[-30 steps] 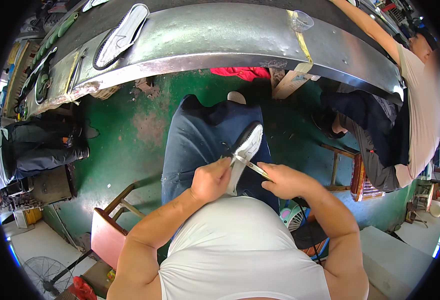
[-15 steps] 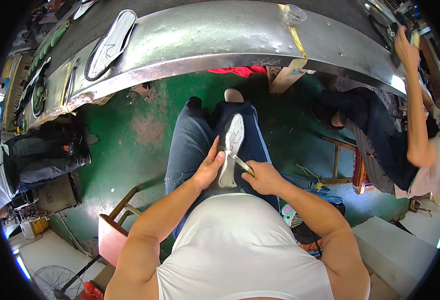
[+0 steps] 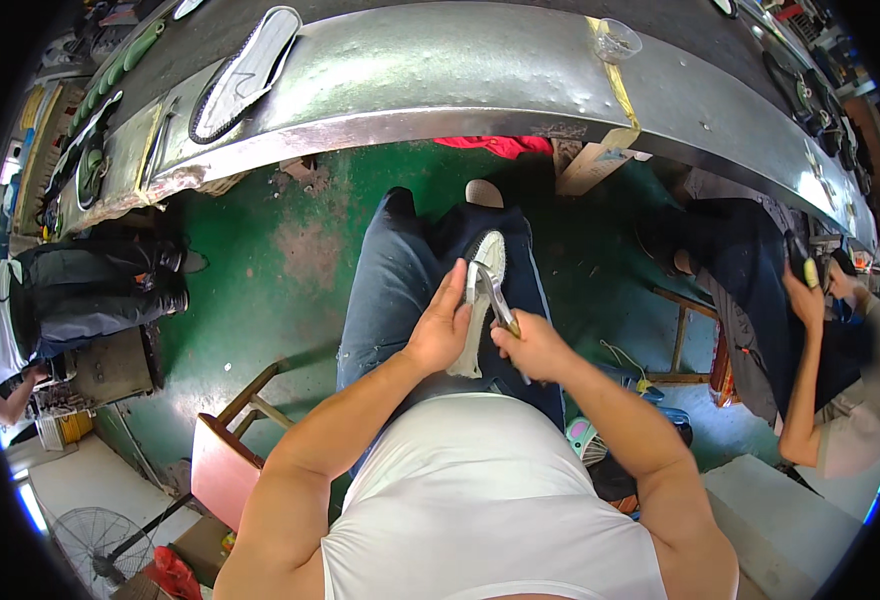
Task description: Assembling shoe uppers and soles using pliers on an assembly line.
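Note:
On my lap lies a shoe (image 3: 493, 250), sole side up, with a white underside and dark edge. A cream heel part (image 3: 469, 350) stretches toward my waist. My left hand (image 3: 441, 325) grips the shoe along its left side, fingers pointing forward and thumb by the middle. My right hand (image 3: 534, 347) is closed round the handles of metal pincers (image 3: 498, 296), whose jaws meet the shoe's middle near my left fingertips. What exactly the jaws pinch is too small to tell.
A metal-topped bench (image 3: 440, 75) runs across in front, with another shoe (image 3: 245, 80) and a clear plastic cup (image 3: 616, 42) on it. A pink-seated chair (image 3: 228, 470) stands at left, a fan (image 3: 100, 545) behind it. Co-workers sit at both sides, the right one holding a dark shoe (image 3: 798, 258).
The pincers have shifted forward on the shoe and their handles show more spread. My left fingers now reach along its side. The co-worker at right has lowered an arm from the bench.

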`<state>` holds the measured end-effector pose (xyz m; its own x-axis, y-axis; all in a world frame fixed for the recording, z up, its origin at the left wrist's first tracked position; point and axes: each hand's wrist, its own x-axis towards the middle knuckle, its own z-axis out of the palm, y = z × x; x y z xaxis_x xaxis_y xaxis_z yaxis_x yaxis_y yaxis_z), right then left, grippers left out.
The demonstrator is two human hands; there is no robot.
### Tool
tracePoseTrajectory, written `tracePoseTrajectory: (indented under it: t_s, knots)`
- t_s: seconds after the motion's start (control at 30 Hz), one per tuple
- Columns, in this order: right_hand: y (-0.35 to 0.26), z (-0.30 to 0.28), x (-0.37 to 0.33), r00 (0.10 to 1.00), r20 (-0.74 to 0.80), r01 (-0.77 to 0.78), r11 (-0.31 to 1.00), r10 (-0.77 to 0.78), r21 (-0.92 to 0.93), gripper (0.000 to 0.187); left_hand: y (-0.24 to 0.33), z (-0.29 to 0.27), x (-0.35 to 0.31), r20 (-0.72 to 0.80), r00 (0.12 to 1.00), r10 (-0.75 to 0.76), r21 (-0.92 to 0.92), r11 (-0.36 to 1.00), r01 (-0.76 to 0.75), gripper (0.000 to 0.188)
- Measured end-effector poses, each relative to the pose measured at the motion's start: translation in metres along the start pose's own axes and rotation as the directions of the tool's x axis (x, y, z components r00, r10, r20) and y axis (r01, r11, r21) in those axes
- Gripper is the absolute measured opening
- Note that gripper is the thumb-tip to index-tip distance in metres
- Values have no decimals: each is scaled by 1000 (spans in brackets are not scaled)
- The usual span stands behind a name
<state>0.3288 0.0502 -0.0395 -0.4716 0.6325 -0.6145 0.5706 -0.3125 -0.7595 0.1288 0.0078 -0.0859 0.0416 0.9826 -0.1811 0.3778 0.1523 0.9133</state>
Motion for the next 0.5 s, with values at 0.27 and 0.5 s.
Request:
tracePoseTrajectory:
  t_s: [0.27, 0.5]
  knots:
    - [0, -61, -11, 945, 309, -199, 941, 110, 272, 31, 21, -10, 7, 106, 993, -53, 359, 933, 11, 58]
    - [-44, -56, 24, 997, 62, 74, 911, -53, -407, 46, 17, -5, 2, 133, 988, 77, 340, 933, -118, 48]
